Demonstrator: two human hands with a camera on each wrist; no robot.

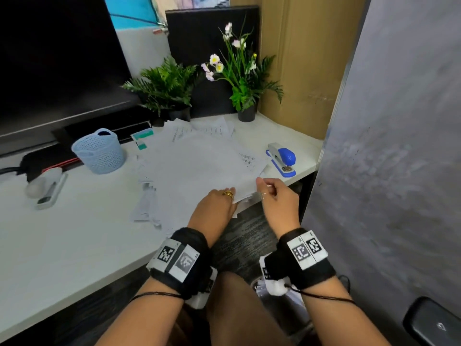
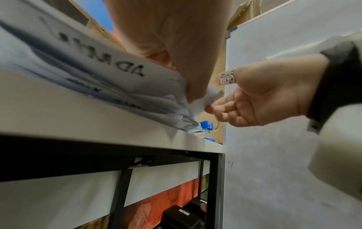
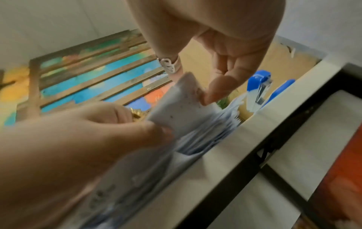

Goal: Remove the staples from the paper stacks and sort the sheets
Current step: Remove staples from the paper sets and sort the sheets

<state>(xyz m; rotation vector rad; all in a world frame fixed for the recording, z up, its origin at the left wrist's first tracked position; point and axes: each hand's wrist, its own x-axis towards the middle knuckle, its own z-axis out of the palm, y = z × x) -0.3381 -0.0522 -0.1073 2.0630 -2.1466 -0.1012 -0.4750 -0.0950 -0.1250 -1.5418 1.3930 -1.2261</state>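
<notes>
A loose pile of white printed sheets (image 1: pixel 199 166) lies on the white desk (image 1: pixel 74 233), one corner jutting over the front edge. My left hand (image 1: pixel 219 203), with a gold ring, grips that corner of the stack (image 2: pixel 98 65) between thumb and fingers (image 2: pixel 195 86). My right hand (image 1: pixel 272 193) is just to its right. Its thumb (image 3: pixel 213 93) and a ringed finger pinch the corner of the top sheet (image 3: pixel 182 108), bending it upward. No staple can be made out at the corner.
A blue stapler (image 1: pixel 283 159) sits right of the pile near the desk's end. A light blue basket (image 1: pixel 99 152) and a white device (image 1: pixel 47 187) stand to the left. Two potted plants (image 1: pixel 167 88) and a monitor (image 1: pixel 55 58) are behind. A grey partition (image 1: pixel 399 146) closes off the right.
</notes>
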